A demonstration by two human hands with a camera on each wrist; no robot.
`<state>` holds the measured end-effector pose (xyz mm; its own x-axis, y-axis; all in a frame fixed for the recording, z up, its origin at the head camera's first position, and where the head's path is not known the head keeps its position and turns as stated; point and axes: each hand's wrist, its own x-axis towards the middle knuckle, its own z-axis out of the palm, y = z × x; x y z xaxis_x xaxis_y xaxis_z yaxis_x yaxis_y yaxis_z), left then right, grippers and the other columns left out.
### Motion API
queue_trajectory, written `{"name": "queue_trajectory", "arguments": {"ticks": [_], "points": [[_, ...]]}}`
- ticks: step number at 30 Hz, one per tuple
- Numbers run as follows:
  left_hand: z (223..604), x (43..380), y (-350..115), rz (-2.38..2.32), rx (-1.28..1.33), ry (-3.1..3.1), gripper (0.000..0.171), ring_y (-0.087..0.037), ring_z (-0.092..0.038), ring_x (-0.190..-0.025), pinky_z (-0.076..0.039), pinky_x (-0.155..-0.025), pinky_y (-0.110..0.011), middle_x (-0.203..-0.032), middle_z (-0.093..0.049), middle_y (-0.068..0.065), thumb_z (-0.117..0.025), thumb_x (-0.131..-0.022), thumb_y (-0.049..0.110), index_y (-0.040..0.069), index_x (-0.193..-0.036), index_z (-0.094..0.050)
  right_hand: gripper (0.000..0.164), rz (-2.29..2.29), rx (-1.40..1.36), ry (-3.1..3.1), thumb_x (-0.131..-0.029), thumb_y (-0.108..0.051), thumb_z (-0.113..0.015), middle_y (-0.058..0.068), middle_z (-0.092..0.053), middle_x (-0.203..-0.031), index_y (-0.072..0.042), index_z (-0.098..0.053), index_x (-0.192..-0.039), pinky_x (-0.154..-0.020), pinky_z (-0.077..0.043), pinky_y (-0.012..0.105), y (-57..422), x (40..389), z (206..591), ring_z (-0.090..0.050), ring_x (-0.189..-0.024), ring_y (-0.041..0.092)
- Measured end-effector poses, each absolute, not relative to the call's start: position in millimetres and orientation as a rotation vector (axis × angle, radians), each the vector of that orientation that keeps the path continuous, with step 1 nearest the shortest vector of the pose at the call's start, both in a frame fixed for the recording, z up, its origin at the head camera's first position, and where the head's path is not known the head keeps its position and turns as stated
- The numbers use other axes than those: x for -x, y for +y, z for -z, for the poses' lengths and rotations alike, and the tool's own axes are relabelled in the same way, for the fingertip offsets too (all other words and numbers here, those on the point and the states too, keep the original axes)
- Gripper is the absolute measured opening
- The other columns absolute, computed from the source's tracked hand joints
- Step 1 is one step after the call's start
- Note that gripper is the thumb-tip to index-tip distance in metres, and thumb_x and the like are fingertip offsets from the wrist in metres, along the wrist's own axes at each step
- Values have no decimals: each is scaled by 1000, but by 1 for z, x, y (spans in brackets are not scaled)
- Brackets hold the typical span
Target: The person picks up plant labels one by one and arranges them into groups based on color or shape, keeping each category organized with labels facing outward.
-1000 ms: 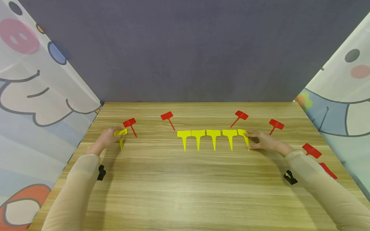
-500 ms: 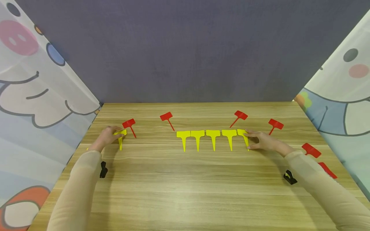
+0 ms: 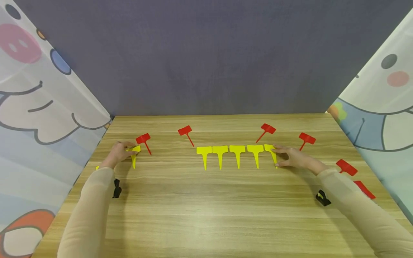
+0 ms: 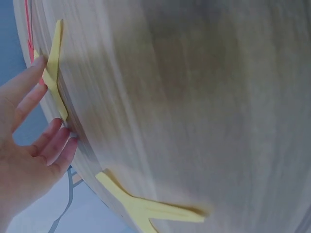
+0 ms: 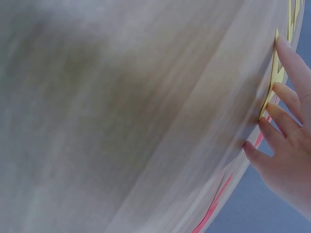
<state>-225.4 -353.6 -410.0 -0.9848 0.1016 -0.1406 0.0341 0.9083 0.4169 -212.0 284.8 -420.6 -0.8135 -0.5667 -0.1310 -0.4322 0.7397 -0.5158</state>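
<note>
Yellow row: four T-shaped tags (image 3: 237, 149) are laid side by side on the wood-grain desk (image 3: 206, 218), stems toward the person.
Yellow end tag (image 3: 274, 157): set just beside the row's right end, stem slanted; touched by the right hand (image 3: 294, 157), which is held unclenched, fingers spread.
Yellow outer tag (image 3: 133, 160): placed well apart to the left; touched by the left hand (image 3: 118, 152) with thumb and index finger; whether it is pinched cannot be told.
Red tags (image 3: 185, 130): six are scattered about, some partly hidden by the right arm.
Black objects (image 3: 323, 198): one is seen beside each sleeve.
</note>
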Motion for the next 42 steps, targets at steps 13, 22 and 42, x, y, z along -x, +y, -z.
{"name": "queue_trajectory", "arguments": {"ticks": [13, 22, 42], "points": [[409, 227, -353, -658, -29, 2887, 39, -48, -30, -106, -23, -93, -61, -114, -43, -37, -60, -83, 13, -10, -112, -49, 67, 700, 793, 2661, -75, -29, -69, 30, -28, -136, 10, -44, -124, -94, -27, 57, 284, 211, 422, -25, -121, 49], [406, 230, -350, -579, -39, 2915, 38, -49, -38, -104, -24, -93, -58, -112, -48, -35, -62, -82, 15, -10, -109, -53, 67, 717, 789, 2658, -75, -27, -69, 29, -27, -136, 10, -43, -124, -95, -27, 56, 285, 213, 423, -25, -121, 49], [412, 223, -351, -860, 17, 2785, 36, -41, -47, -95, -44, -80, -45, -108, -45, -36, -53, -87, 9, -18, -110, -42, 66, 698, 803, 2669, -74, -25, -70, 30, -29, -135, 11, -43, -124, -93, -30, 56, 285, 212, 421, -27, -120, 48]]}}
